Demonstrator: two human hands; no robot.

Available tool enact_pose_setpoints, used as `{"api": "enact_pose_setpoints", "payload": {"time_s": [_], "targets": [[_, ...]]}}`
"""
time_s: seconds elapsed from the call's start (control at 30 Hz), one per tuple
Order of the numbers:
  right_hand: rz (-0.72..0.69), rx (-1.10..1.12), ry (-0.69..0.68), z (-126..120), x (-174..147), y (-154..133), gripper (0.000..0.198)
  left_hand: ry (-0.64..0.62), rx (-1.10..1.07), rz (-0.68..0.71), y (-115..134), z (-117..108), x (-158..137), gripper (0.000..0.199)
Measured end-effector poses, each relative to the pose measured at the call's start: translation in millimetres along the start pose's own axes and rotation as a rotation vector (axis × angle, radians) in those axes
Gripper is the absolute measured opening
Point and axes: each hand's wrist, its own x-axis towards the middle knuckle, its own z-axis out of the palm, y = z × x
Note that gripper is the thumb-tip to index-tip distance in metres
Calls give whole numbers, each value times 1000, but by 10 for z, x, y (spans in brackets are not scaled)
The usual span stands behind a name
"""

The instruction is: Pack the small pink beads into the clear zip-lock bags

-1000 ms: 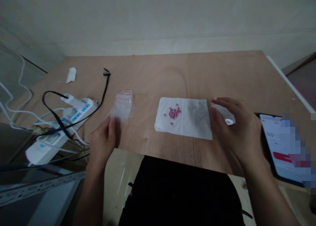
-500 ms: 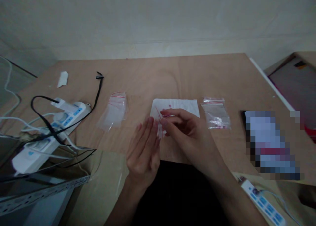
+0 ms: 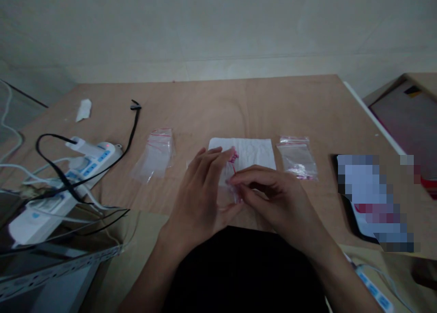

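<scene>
A small clear zip-lock bag (image 3: 225, 192) with a red seal line stands between my two hands over the table's near edge. My left hand (image 3: 200, 197) curves around the bag, thumb below and fingers above, gripping it. Thumb and forefinger of my right hand (image 3: 271, 192) are pinched on the bag's right side, by the red line. Just beyond my left fingertips, a cluster of small pink pieces (image 3: 234, 156) shows against a white paper sheet (image 3: 256, 149). My left hand hides part of the sheet and bag.
Stacked clear zip bags (image 3: 159, 151) lie to the left. Another clear bag (image 3: 297, 158), with pink bits at its bottom, lies right. A phone (image 3: 350, 212) rests farther right. At left are a power strip (image 3: 99, 160), tangled cables and a paper scrap (image 3: 83, 110).
My left hand has turned and opened from flat, closed-up fingers to a curve around the bag. My right hand has moved slightly down and right, pinching the bag's edge.
</scene>
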Motion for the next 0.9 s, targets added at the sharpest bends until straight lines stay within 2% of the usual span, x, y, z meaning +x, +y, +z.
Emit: {"api": "enact_pose_setpoints", "payload": {"time_s": [0.23, 0.33, 0.4, 0.53, 0.6, 0.7, 0.8, 0.9], "targets": [[-60, -167, -7, -6, 44, 80, 16, 10, 53, 30, -23, 116, 7, 50], [-81, -245, -82, 0, 85, 109, 17, 6, 79, 35, -36, 150, -19, 47], [-71, -307, -131, 1, 94, 120, 9, -3, 85, 36, -45, 153, -35, 49], [-53, -413, -172, -8, 65, 92, 27, -82, 87, 9, -69, 134, -77, 48], [-91, -417, -190, -39, 74, 74, 21, -103, 91, -17, -89, 129, -106, 43], [-195, -431, -118, -153, 202, 124, 9, -9, 114, -74, -136, 130, -141, 30], [-205, -632, 4, -309, 446, 283, 17, 152, 144, -111, -200, 121, -156, 25], [-155, -821, -83, -387, 645, 418, 32, 195, 183, -125, -268, 91, -173, 24]]}}
